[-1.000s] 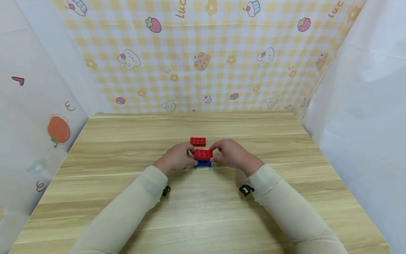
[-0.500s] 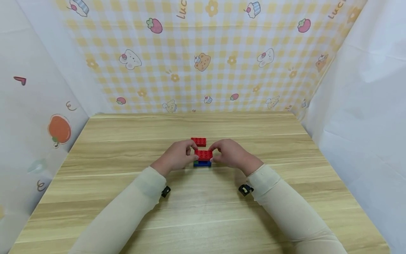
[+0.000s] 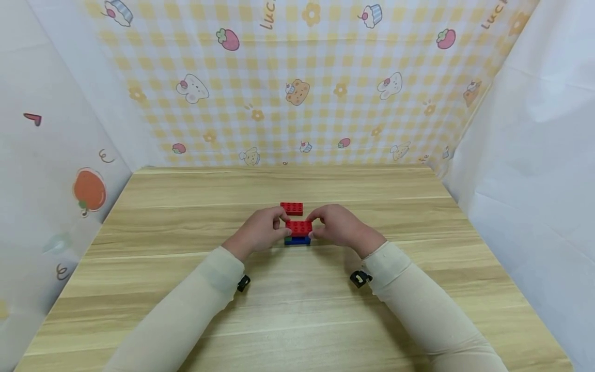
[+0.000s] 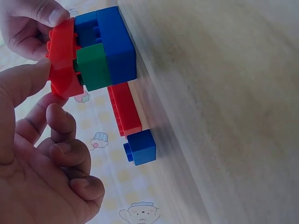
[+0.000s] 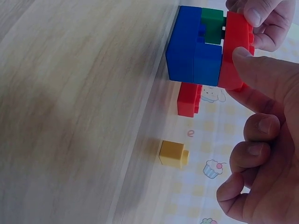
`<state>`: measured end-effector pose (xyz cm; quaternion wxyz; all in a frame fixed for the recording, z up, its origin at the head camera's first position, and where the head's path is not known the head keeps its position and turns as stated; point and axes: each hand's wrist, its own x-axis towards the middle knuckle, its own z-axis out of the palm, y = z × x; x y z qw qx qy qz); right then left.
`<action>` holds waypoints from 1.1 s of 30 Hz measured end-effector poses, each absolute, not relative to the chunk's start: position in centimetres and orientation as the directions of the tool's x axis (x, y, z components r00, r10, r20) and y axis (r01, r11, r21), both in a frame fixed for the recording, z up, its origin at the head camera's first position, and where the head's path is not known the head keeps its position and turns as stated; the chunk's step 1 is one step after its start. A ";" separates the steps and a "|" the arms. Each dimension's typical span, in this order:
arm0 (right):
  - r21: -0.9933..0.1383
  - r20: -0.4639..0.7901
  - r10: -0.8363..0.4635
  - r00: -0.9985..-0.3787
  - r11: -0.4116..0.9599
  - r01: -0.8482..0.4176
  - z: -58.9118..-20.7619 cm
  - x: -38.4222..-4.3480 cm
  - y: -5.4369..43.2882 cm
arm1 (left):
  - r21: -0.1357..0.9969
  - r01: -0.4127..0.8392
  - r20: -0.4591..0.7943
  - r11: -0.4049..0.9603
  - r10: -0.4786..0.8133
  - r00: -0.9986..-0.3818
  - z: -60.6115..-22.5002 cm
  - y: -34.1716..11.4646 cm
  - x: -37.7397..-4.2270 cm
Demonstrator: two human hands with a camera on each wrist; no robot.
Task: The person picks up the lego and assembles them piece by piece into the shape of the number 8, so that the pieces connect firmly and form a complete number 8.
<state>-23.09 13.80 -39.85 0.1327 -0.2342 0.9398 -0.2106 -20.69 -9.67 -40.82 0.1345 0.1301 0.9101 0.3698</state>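
Both hands pinch the ends of a red eight-stud building brick [image 3: 299, 228]. My left hand [image 3: 261, 231] holds its left end, my right hand [image 3: 341, 226] its right end, thumbs at the near side and index fingers at the far side. Below the red brick are a small green brick [image 4: 93, 66] on the left and a small blue brick [image 5: 207, 64] on the right, both on a long blue brick [image 4: 117, 42]. Studs show in a thin gap between red and green, while the red brick sits close against the small blue one. The remaining fingers of each hand are curled loosely.
Another red brick [image 3: 292, 208] lies just behind the stack on the wooden table [image 3: 297, 310]. A single blue brick [image 4: 142, 148] shows in the left wrist view, a yellow one [image 5: 172, 153] in the right. A checked cloth [image 3: 260, 62] hangs behind the table.
My left hand has moved up and inward from below the red brick's left end, and its thumb and index finger now pinch the brick's corners. My right hand has stayed nearly still.
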 end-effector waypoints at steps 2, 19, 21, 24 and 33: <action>-0.463 -0.151 -0.497 -0.855 0.799 -0.383 -39.7 -23.1 13.8 | 0.702 0.142 -0.143 0.698 0.333 -0.932 -40.8 -9.7 -20.7; -0.496 -0.115 -0.478 -0.871 0.787 -0.367 -39.7 -22.7 14.0 | 0.710 0.103 -0.171 0.696 0.312 -0.935 -40.5 -9.6 -20.6; -0.518 -0.103 -0.474 -0.875 0.776 -0.360 -39.8 -22.6 14.1 | 0.712 0.102 -0.171 0.694 0.312 -0.935 -40.5 -9.6 -20.6; -0.565 -0.091 -0.471 -0.878 0.750 -0.344 -39.8 -22.3 14.1 | 0.715 0.098 -0.170 0.693 0.309 -0.936 -40.5 -9.6 -20.4; -0.605 -0.095 -0.455 -0.885 0.732 -0.312 -39.7 -21.8 13.7 | 0.724 0.094 -0.165 0.684 0.305 -0.938 -40.9 -9.6 -20.1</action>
